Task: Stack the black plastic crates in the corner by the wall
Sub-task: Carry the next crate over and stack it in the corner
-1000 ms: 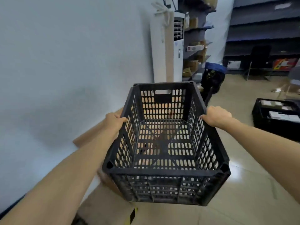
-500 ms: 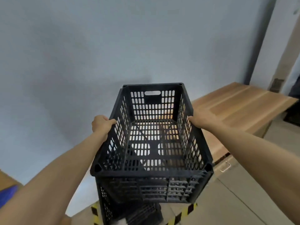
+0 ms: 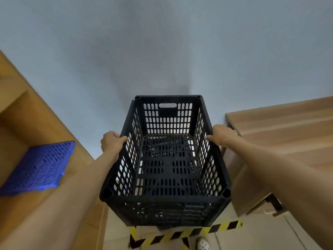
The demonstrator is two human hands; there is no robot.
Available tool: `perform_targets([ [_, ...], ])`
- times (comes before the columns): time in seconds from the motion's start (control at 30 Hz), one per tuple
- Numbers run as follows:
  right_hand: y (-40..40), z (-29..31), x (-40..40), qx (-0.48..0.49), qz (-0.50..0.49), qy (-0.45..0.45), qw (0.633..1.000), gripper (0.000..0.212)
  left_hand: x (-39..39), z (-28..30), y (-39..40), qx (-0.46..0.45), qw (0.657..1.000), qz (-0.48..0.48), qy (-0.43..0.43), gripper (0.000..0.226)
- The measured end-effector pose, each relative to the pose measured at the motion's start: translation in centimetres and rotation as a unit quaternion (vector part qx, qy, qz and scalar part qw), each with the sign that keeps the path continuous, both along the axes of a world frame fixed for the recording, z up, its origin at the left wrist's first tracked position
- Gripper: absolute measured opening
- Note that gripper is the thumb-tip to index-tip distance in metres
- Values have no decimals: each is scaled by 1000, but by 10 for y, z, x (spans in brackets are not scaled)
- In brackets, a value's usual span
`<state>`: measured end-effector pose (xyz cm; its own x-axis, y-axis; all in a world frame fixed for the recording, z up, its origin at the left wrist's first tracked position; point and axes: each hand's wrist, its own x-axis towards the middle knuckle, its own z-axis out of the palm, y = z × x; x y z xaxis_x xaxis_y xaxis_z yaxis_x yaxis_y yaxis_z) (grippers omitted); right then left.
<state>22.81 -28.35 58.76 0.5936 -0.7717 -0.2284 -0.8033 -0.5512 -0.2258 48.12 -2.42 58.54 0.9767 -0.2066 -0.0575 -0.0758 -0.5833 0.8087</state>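
The black perforated plastic crate (image 3: 166, 159) is held in front of the grey wall (image 3: 162, 42), the left hand (image 3: 112, 142) and the right hand (image 3: 222, 135) each with the grip closed on a long side rim. It seems to be above another dark crate, only partly visible underneath, so I judge that lowering and seating it is left. The walls are a rigid slotted grid.

A black slotted crate (image 3: 166, 159) is held before a grey wall (image 3: 162, 51), the left hand (image 3: 111, 142) gripping its left rim and the right hand (image 3: 222, 135) its right rim. Wooden boards (image 3: 281, 130) lie to the right, a blue grid panel (image 3: 39, 165) to the left, and yellow-black tape (image 3: 180, 233) marks the floor below
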Motion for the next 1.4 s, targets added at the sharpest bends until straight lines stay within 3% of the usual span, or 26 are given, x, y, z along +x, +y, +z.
perform_targets([
  [0.47,-95,-85,79,35,81,84,993,41,28,-99,-64,37,993,92,58,20],
  [0.7,-129,-112,101,98,98,95,986,37,43,-132,-86,45,991,112,65,25],
  [0.87,-127,-124,114,149,115,121,975,31,49,-140,-80,47,986,128,101,22],
  [1.03,-125,-123,124,218,104,147,959,39,50,-146,-65,49,979,130,147,24],
  [1.4,-112,-128,117,213,97,134,963,42,55,-149,-54,87,980,96,149,34],
])
